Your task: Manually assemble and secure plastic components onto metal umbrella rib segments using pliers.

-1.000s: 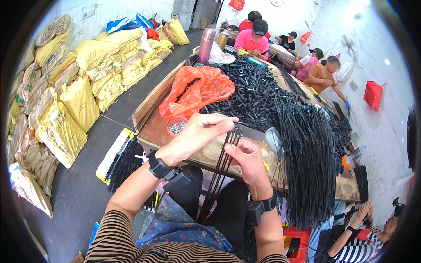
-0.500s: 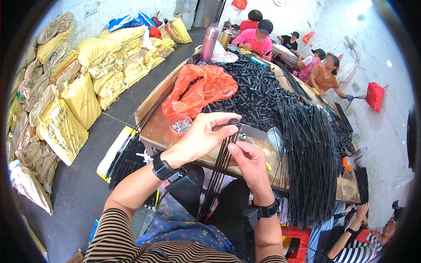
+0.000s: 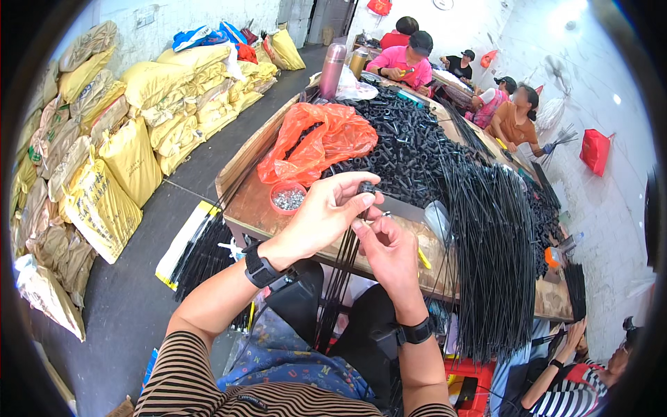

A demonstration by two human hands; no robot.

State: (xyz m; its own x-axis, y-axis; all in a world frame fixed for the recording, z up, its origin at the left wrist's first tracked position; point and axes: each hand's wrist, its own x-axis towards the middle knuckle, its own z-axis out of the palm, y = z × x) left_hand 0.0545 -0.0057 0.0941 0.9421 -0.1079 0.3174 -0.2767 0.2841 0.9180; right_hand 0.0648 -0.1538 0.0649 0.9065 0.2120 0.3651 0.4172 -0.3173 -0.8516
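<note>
Above the near table edge, my left hand point(image 3: 321, 215) is closed round a small black fitting point(image 3: 367, 187) at the top of a bunch of thin black rods point(image 3: 339, 271). The rods hang down between my knees. Just below and to the right, my right hand point(image 3: 392, 257) pinches closed beside the upper rods. What its fingertips hold is hidden or too small to name. A pink bowl point(image 3: 273, 201) of small metal pieces point(image 3: 290, 199) stands left of my hands. Beyond them lies a large heap of black plastic fittings point(image 3: 410, 149).
An orange plastic bag point(image 3: 340, 139) lies at the table's left. A thick bundle of long black rods point(image 3: 486, 257) drapes over the near right edge. Pink flask point(image 3: 332, 73) at the far left corner. Yellow sacks point(image 3: 128, 160) line the wall. Several co-workers sit around the table.
My left hand has tipped the fitting slightly up and left. My right hand has shifted left, closer to the left fingers. A far co-worker's rods have swung up toward the right.
</note>
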